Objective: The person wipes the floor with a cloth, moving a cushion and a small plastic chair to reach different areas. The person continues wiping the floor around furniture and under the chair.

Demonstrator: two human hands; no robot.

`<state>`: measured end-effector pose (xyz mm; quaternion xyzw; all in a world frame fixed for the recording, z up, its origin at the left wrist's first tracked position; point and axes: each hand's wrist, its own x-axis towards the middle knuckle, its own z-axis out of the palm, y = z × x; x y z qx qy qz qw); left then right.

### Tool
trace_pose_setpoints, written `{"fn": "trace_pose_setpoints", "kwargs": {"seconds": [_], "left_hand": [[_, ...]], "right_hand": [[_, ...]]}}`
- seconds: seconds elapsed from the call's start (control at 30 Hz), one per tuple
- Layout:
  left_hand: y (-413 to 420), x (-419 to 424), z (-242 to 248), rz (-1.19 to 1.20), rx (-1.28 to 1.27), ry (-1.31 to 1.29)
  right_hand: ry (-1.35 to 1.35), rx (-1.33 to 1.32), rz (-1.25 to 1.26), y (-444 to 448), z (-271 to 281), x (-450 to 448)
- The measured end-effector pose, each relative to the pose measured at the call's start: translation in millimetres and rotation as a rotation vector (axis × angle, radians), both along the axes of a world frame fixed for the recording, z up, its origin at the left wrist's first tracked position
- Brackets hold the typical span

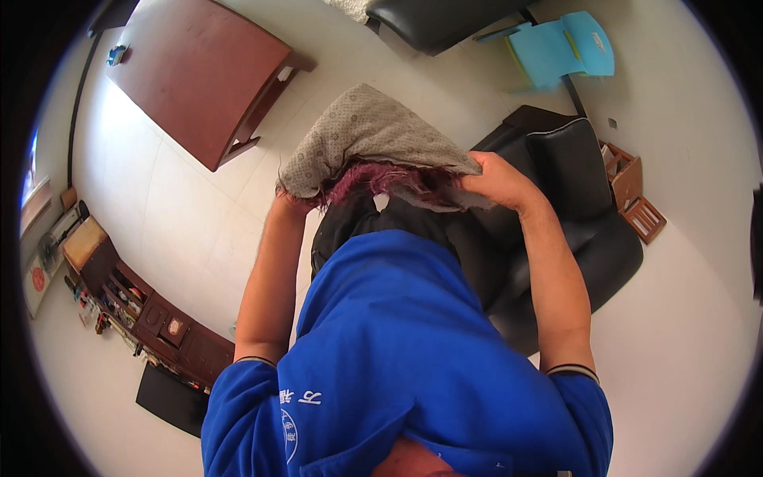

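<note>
A folded shaggy rug (381, 128) is held up in front of my body. Its grey, dotted backing faces outward, and purple-red pile shows along the fold nearest me. My right hand (499, 180) grips the rug's right corner, thumb on the backing. At the opposite end, my left hand (296, 204) holds the edge from beneath; most of its fingers are hidden by the fabric and pile. Below the rug are my legs in black trousers (340, 223).
A reddish-brown wooden table (202, 65) stands ahead on the left. On the right is a black leather sofa (566, 179), with a blue chair (551, 50) beyond. A dark wooden cabinet (161, 322) runs along the left wall, with a black television (170, 396). Pale tiles (185, 203) cover the floor.
</note>
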<state>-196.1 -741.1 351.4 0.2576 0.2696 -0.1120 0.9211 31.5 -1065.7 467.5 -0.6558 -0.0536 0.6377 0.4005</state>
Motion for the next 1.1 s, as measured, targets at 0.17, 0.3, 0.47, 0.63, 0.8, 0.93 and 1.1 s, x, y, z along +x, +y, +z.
{"fn": "trace_pose_setpoints", "kwargs": {"seconds": [0.17,0.3,0.47,0.63,0.8,0.93,1.1], "left_hand": [[-19,-1,-39,-0.072,0.508,-0.209],[-39,4,-59,0.243,-0.582,-0.001],[-88,25,-23,-0.081,-0.338,0.181],[-112,55,7,-0.324,-0.078,0.091],[-155,73,0,-0.407,0.241,0.163],[-172,70,-35,-0.430,0.331,0.214],[-176,68,-54,-0.235,0.348,0.179]], "right_hand": [[0.223,0.090,-0.290,11,23,-19],[0.136,0.139,-0.400,25,33,-38],[-0.068,0.118,-0.358,24,17,-59],[-0.401,0.045,-0.315,5,-18,-81],[-0.504,-0.080,-0.282,-15,-31,-94],[-0.540,-0.154,-0.316,-27,-34,-98],[-0.425,-0.120,-0.584,-59,-47,-94]]}}
